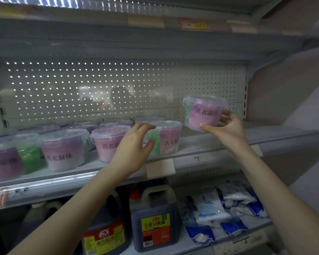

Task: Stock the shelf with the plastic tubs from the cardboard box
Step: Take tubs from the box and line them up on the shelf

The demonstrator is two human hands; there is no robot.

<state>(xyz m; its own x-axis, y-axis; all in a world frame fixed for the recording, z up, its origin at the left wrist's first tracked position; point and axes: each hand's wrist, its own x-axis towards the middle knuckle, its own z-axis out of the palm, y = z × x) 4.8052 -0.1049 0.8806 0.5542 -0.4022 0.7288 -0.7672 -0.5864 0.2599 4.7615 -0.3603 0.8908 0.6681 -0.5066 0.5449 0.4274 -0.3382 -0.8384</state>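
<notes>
Plastic tubs (63,150) with pink and green contents fill the left and middle of the shelf (265,137), in rows from front to back. We count four along the front edge; those behind are too blurred to count. The rightmost front tub (166,138) ends the row, and right of it the shelf board is bare as far as its right end. We judge the task well along but not finished, with room for at least one more column. The cardboard box is not in view, so we cannot tell how many tubs are left in it

Held tub (204,112): up in the air over the bare right part of the shelf, clear of the board, slightly tilted, label facing us. Our right hand (226,129) grips it, thumb under the front lower edge and fingers curled round its right side. The forearm reaches up from the lower right

Our left hand (134,146) has its fingers spread and relaxed and holds nothing. It sits just beside the left flank of the rightmost front tub; we cannot tell whether it touches. The forearm rises from the lower left

Lower shelf: dark soy sauce jugs (155,218), blue and white bags (219,208)

Next step, as we judge it: set the held tub down beside the rightmost front tub
</notes>
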